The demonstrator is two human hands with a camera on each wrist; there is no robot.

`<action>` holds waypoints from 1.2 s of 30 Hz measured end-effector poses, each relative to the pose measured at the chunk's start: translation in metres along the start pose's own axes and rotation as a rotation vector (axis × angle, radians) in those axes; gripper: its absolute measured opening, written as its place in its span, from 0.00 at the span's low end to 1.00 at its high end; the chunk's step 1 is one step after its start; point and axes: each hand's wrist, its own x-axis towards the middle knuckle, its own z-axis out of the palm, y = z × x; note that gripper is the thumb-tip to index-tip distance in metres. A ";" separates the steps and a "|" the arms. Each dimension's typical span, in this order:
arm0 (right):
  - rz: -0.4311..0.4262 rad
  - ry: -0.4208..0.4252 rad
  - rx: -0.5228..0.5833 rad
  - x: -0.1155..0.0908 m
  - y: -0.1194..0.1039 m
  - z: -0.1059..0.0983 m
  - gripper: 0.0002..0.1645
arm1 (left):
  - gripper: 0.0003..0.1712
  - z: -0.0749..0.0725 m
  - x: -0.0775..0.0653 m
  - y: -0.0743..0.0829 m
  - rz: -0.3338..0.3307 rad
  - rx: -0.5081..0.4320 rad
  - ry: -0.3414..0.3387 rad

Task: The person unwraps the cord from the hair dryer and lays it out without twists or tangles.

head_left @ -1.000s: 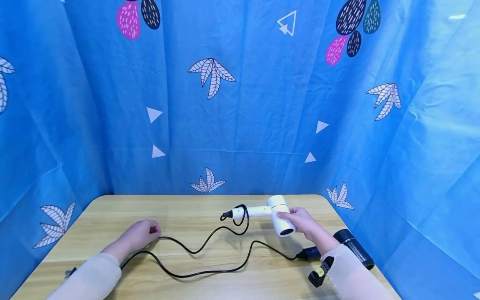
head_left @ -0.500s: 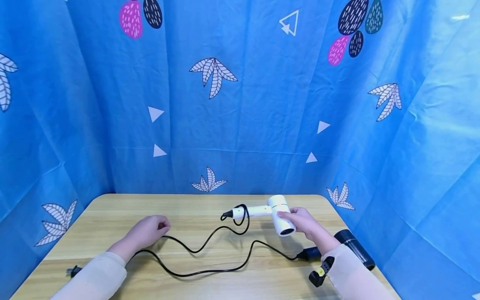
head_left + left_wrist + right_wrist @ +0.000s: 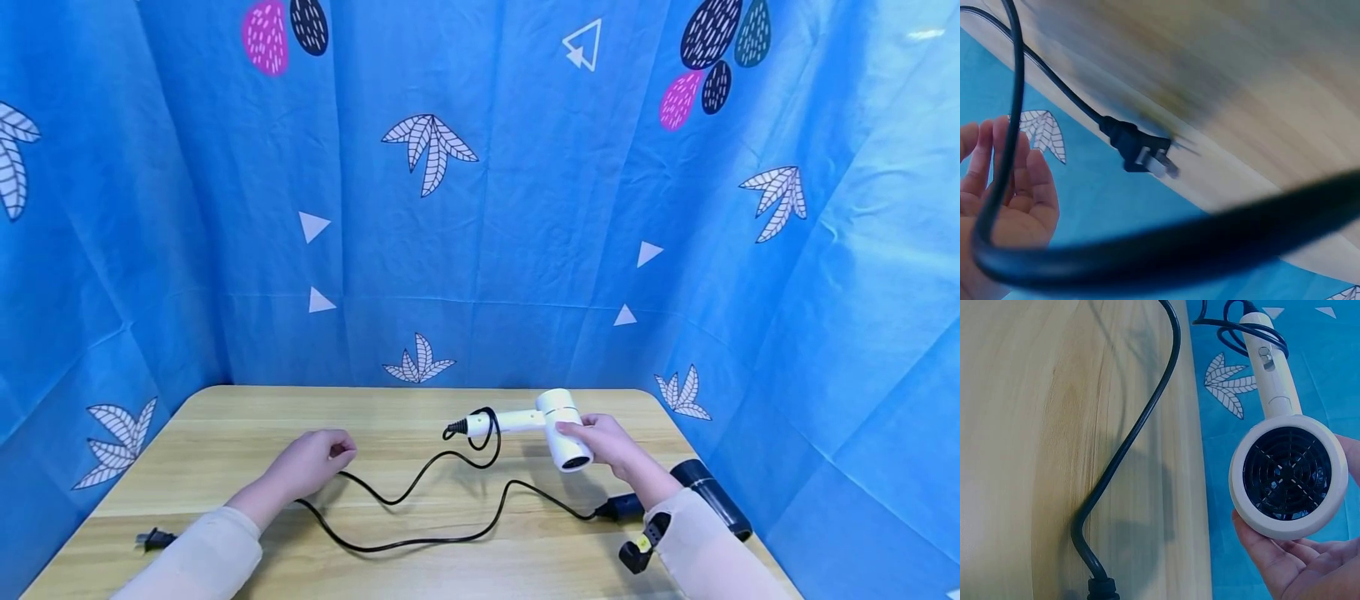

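Note:
My right hand grips the barrel of a white hair dryer, thumb on its near side. The right wrist view shows the dryer's round dark grille. Its handle points left, with black cord looped around the end. My left hand is over the left of the table, thumb and fingertips close together. Black cord runs up to this hand; cannot tell whether the fingers pinch it. In the left wrist view a thick stretch of cord crosses before the fingers. A two-pin plug is beyond.
At the table's right lies a black hair dryer, partly hidden by my right forearm, its cord running left. The plug is near my left sleeve. A blue patterned curtain surrounds the wooden table.
My left hand has moved right and slightly up, away from the table's left side. The plug has shifted right and shows more fully. My right hand and the white hair dryer hold still.

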 end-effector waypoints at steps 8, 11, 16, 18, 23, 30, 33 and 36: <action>0.003 -0.004 0.001 0.000 -0.001 0.000 0.38 | 0.03 0.004 0.002 0.019 0.001 0.010 0.023; 0.005 -0.006 0.002 0.000 -0.001 0.001 0.39 | 0.03 0.006 0.003 0.027 -0.007 0.014 0.023; 0.008 -0.003 0.003 0.000 -0.001 0.000 0.39 | 0.03 0.008 0.004 0.042 -0.005 0.013 0.042; 0.007 -0.004 0.005 0.001 -0.001 0.000 0.39 | 0.03 0.008 0.004 0.049 0.000 0.006 0.051; 0.002 -0.009 0.010 0.001 -0.001 0.000 0.38 | 0.02 0.012 0.005 0.060 0.011 -0.007 0.066; 0.004 -0.005 0.017 0.002 0.000 0.000 0.37 | 0.02 0.021 0.008 0.072 0.039 -0.021 0.103; 0.008 0.000 0.014 0.002 0.000 0.000 0.37 | 0.03 0.024 0.009 0.079 0.043 -0.031 0.124; 0.010 0.004 0.012 0.001 0.000 0.000 0.38 | 0.05 0.028 0.010 0.086 0.042 -0.050 0.146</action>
